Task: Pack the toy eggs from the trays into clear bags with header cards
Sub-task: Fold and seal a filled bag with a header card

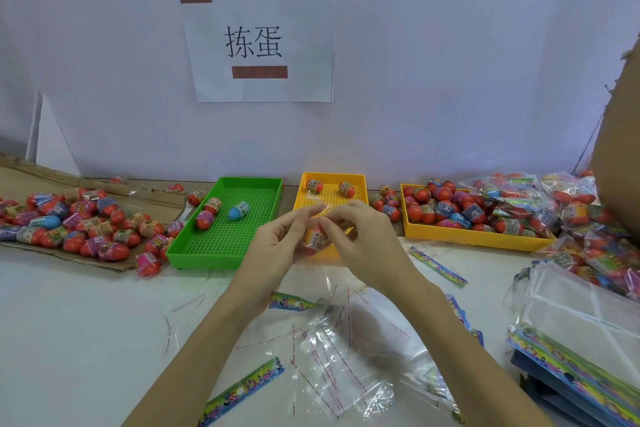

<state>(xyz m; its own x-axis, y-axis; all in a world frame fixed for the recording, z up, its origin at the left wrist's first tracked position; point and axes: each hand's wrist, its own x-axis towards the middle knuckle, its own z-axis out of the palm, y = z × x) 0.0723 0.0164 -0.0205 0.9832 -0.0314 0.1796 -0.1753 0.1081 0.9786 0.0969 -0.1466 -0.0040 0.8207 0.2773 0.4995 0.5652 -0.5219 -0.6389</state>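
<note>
My left hand (277, 239) and my right hand (360, 239) meet above the table, both pinching a clear bag (317, 241) with toy eggs inside it. A green tray (225, 243) to the left holds three eggs, one of them blue (238, 211). Behind my hands a small yellow tray (360, 180) has two eggs at its far end. A larger yellow tray (467, 237) on the right is heaped with eggs. Loose clear bags (332, 367) and a header card (242, 388) lie on the table below my forearms.
Many loose eggs (86, 222) lie on flattened cardboard at the left. Filled bags (519, 194) pile up at the far right, beside a cardboard box (620, 149). A stack of empty bags with header cards (581, 333) sits at the right front. A paper sign (259, 42) hangs on the wall.
</note>
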